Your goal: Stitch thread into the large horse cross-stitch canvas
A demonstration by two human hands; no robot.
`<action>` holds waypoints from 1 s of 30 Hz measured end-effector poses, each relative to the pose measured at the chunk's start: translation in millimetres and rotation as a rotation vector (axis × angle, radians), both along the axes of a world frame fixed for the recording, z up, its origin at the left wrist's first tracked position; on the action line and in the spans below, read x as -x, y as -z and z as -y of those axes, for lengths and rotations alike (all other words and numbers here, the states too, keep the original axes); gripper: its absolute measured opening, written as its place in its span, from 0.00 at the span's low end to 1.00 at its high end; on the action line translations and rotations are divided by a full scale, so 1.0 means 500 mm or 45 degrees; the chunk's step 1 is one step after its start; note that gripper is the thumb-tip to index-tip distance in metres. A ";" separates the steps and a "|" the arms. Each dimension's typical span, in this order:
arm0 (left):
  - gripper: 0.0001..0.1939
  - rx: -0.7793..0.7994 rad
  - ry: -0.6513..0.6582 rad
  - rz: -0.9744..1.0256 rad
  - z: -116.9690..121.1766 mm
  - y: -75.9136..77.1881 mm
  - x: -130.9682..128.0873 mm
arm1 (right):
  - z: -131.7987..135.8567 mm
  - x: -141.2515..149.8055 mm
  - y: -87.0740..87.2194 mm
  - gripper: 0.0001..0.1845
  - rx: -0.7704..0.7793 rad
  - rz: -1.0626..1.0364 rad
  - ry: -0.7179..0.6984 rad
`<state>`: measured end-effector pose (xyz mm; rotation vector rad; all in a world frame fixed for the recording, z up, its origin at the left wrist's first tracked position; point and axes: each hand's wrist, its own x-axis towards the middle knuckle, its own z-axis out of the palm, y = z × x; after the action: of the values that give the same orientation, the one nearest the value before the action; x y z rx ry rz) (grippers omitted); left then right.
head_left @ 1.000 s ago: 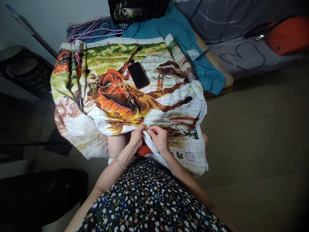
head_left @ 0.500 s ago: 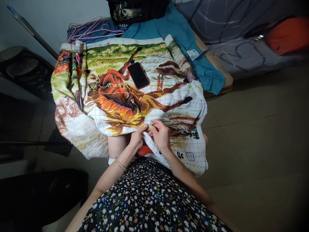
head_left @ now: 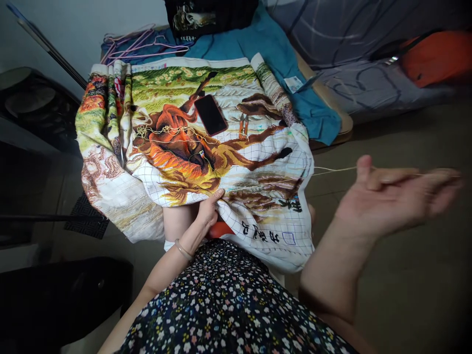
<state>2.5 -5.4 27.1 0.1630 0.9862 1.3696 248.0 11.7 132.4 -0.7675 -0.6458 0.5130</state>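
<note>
A stitched picture cloth (head_left: 273,164) lay over my lap, under and around a phone (head_left: 211,114). Nearer me than the phone, my left hand (head_left: 209,210) pinched the cloth's edge, thumb on top. Far right of the phone, my right hand (head_left: 398,194) was half curled, pale thread (head_left: 344,170) stretching to it; blur hid any needle or firm pinch. This seemed a stitch's pull-through, next calling for gentle snugging.

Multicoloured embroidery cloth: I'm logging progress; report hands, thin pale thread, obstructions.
Left hand gripping cloth at near edge. Right hand off cloth, thread stretched to it. Black phone, orange-handled snips on cloth, clear of thread.
</note>
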 end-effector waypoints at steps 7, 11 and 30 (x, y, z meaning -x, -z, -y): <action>0.25 0.025 -0.004 0.006 -0.001 -0.002 -0.005 | 0.039 0.183 0.140 0.07 0.769 0.479 -0.860; 0.23 0.066 -0.001 0.003 -0.002 -0.007 -0.007 | 0.056 0.232 0.186 0.14 0.969 0.843 -0.961; 0.25 0.109 -0.026 0.014 -0.004 -0.008 -0.009 | 0.041 0.247 0.174 0.16 0.921 1.169 -0.783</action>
<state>6.9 -3.4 31.2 0.0809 1.0380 1.3429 124.7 -8.9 45.4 -1.5257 -1.6214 0.9899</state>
